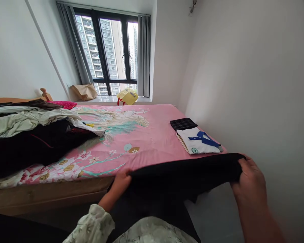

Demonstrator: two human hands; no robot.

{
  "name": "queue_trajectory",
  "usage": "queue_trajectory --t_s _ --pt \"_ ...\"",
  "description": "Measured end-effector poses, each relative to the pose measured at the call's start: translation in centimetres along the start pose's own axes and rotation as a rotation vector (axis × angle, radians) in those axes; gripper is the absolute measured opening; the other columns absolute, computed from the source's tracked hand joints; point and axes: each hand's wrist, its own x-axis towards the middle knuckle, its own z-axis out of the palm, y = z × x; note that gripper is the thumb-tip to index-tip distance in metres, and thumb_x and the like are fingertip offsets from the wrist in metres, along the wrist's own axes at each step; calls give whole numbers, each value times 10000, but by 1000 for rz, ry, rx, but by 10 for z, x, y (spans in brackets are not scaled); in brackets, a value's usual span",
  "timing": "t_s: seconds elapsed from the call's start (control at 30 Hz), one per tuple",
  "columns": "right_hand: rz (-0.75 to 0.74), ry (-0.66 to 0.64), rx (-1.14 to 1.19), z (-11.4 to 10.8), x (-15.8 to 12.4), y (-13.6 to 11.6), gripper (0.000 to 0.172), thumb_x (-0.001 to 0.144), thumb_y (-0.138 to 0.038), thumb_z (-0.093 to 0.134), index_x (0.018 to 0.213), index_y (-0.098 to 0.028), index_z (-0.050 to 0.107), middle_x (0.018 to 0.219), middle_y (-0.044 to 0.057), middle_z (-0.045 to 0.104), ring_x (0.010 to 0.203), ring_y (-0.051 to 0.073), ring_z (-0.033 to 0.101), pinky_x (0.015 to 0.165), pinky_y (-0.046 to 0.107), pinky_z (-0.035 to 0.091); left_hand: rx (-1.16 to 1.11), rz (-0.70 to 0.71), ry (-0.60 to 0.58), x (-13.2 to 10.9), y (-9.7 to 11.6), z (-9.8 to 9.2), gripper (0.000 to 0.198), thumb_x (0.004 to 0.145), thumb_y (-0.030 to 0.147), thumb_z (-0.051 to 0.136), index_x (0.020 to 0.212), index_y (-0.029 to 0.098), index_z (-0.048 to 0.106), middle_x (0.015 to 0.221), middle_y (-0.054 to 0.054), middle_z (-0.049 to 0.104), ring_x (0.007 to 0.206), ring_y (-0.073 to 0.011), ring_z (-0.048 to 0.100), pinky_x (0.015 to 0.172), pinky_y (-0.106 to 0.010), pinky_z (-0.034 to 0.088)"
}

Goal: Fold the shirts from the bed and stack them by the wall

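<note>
A black garment is stretched out in front of me above the near edge of the bed. My left hand pinches its left end, fingers closed on the cloth. My right hand grips its right end, fingers curled over the top edge. The rest of the garment hangs down toward my lap. The bed has a pink flowered sheet.
A heap of mixed clothes covers the bed's left side. A folded white shirt with blue trim and a folded dark checked piece lie at the right edge by the wall. A yellow bag and a brown paper bag sit on the window ledge.
</note>
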Motion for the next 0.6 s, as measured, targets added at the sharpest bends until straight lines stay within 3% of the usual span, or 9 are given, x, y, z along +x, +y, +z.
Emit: queue_trajectory --t_s 0.1,0.23,0.33,0.43,0.53,0.6 --pt "52 95 72 7 9 -6 221 689 -292 678 898 -235 637 762 -15 608 659 120 577 525 191 478 -397 -109 225 20 36 -38 194 586 250 630 763 172 611 574 31 594 523 -135 544 543 -246 424" --pt "32 24 122 23 15 -15 280 639 -284 712 904 -227 644 732 -28 606 616 117 565 478 192 486 -631 -99 237 27 83 -68 237 641 265 634 860 203 566 534 41 581 465 -132 559 546 -288 485" --pt "10 -81 110 38 14 -24 279 642 -310 719 897 -226 643 707 -29 610 593 122 569 482 211 503 -716 -38 251 25 100 -73 271 641 196 630 902 214 560 626 21 631 545 -140 611 571 -285 503" --pt "-2 -131 124 55 8 -33 252 654 -323 714 872 -224 637 696 -30 613 601 122 579 497 210 502 -735 -31 286 27 105 -67 235 600 148 648 815 186 559 610 25 610 539 -117 589 583 -268 493" --pt "-42 -169 94 68 8 -41 246 684 -336 690 896 -222 640 678 -44 596 576 100 557 493 194 473 -663 -19 290 32 110 -57 208 550 159 660 715 176 534 561 40 567 502 -106 543 580 -272 478" --pt "-124 -193 1 71 16 -47 242 720 -340 655 927 -215 651 638 -53 567 532 83 521 470 182 431 -500 30 282 37 117 -60 196 513 155 632 676 182 527 542 47 552 499 -115 526 568 -268 459"
